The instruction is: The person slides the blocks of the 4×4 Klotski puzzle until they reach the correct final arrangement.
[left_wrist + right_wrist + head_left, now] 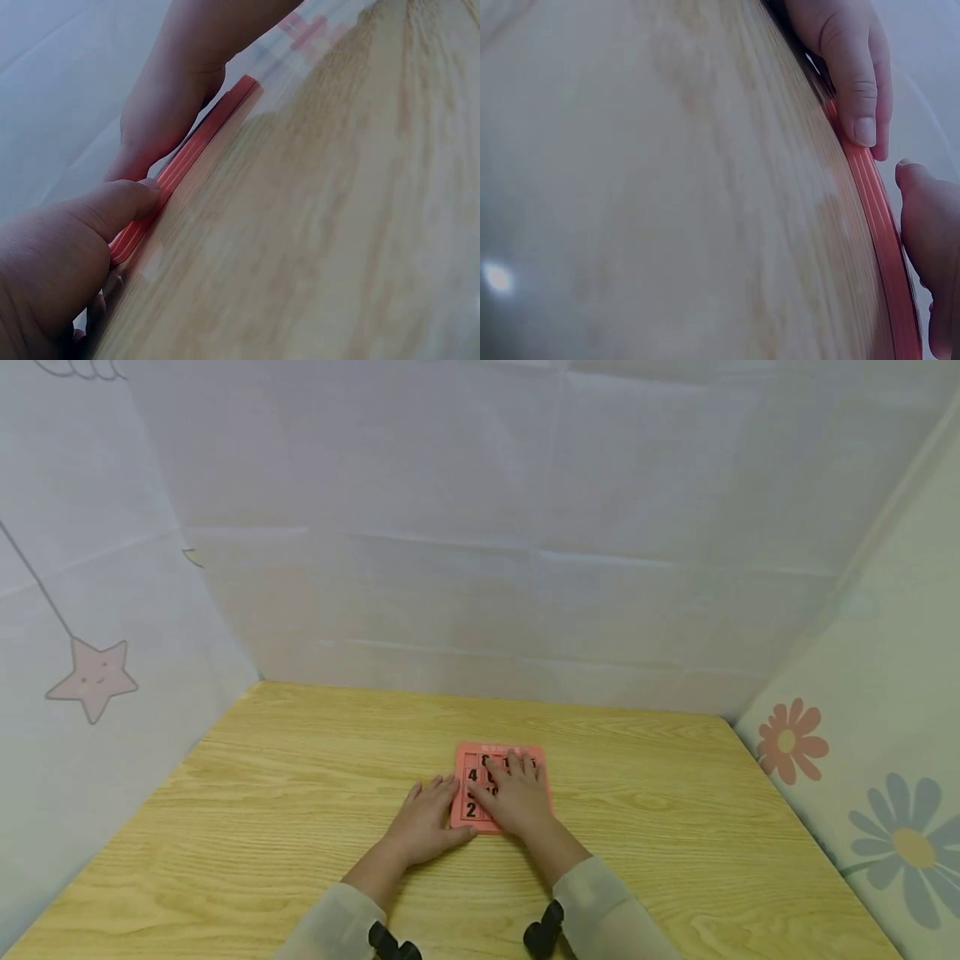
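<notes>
Head view looks down; wrist views skim tabletop (262, 793).

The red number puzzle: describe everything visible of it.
The red number puzzle is a round-cornered, plastic-looking frame holding tiles with black numerals; 4, 8 and 2 are legible, and the far left corner cell shows no number. White lettering along its far edge is too small to read. It lies flat on the wood-grain table. The left hand touches its left side and, with the thumb, its near edge. The right hand spreads over it, hiding many tiles.
</notes>
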The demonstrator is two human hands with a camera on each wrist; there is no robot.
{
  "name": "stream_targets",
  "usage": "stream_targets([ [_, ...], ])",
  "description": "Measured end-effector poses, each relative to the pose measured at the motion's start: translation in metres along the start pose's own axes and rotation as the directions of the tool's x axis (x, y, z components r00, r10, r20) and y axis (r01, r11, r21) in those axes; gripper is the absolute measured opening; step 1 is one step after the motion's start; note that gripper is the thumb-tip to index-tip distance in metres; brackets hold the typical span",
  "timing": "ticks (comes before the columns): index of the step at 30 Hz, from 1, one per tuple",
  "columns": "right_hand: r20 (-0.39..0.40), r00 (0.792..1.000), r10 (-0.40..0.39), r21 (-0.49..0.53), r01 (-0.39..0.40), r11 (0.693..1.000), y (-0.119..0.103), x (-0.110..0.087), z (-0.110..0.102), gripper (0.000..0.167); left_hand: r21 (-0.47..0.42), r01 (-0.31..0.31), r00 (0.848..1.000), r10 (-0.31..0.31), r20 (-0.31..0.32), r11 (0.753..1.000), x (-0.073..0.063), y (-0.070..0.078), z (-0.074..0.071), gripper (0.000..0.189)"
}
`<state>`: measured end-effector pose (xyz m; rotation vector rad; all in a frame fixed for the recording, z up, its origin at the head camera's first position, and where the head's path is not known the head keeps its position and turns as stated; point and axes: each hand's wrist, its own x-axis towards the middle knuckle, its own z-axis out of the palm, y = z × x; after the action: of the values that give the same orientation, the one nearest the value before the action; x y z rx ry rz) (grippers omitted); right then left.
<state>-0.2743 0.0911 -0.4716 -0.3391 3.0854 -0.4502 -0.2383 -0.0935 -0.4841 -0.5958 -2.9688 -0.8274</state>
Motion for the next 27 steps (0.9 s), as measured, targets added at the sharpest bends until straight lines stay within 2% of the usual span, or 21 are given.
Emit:
stream_targets([
  [11, 0.007, 1.0, 0.012, -0.036, -0.012, 0.999, 0.0068, 0.0009, 0.0016, 0.069, -0.009, 0.003, 1.0, -0.003, 0.004, 1.0, -0.0008, -0.0006, -0.0004, 0.085],
  [19, -0.009, 1.0, 0.015, -0.017, -0.015, 1.0, 0.0094, -0.0014, -0.0005, 0.07, -0.007, 0.007, 1.0, -0.007, 0.001, 1.0, -0.0002, -0.0006, -0.0005, 0.085],
  [27, -0.02, 0.999, -0.024, -0.034, 0.024, 0.999, 0.0077, -0.0057, 0.0013, 0.068, 0.003, 0.008, 1.0, -0.008, -0.002, 1.0, 0.0004, 0.0, -0.0008, 0.084],
])
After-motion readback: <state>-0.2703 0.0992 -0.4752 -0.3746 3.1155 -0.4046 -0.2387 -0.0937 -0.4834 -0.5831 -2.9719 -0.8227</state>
